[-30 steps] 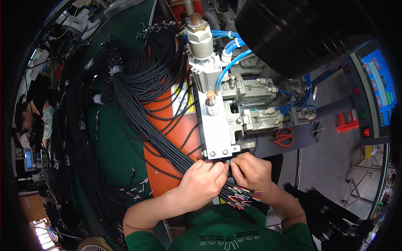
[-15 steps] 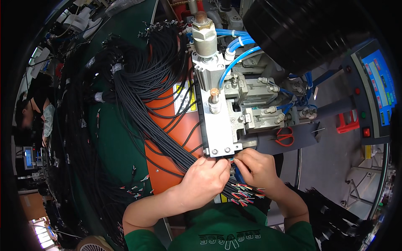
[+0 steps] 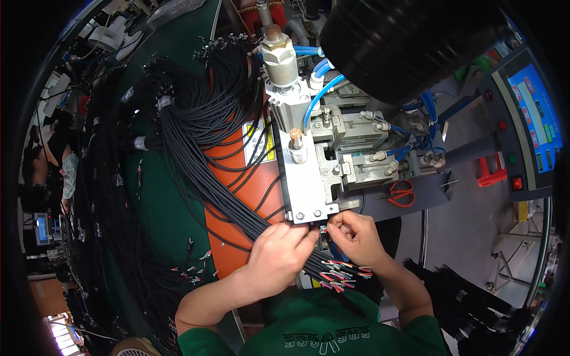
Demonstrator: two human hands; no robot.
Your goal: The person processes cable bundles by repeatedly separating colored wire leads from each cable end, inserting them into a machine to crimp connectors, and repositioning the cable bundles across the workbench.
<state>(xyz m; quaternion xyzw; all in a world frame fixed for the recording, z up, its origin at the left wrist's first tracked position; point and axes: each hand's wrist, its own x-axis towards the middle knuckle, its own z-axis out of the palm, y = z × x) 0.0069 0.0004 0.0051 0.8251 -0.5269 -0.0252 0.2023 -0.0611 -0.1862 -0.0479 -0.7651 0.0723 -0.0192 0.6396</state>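
My left hand [image 3: 279, 256] is closed in a pinch at the front lower edge of a white metal press block [image 3: 306, 193], over a bundle of black cables [image 3: 217, 193]. What its fingers hold is hidden. My right hand [image 3: 360, 238] faces it from the right, thumb and forefinger pinched on small coloured wire ends [image 3: 324, 228] just under the block. Below the hands, the bundle's stripped ends [image 3: 341, 274] fan out in red, white, green and other colours.
An orange board [image 3: 228, 243] lies under the cables on a green table [image 3: 157, 204]. Air cylinders [image 3: 362, 133] with blue hoses stand behind the block. Red-handled scissors [image 3: 402, 194] lie on a grey shelf to the right. A control panel [image 3: 534, 118] is at far right.
The whole view has shifted slightly, so the machine appears a little further left. My left hand has drawn slightly away from my right, showing more of the wire ends between them.
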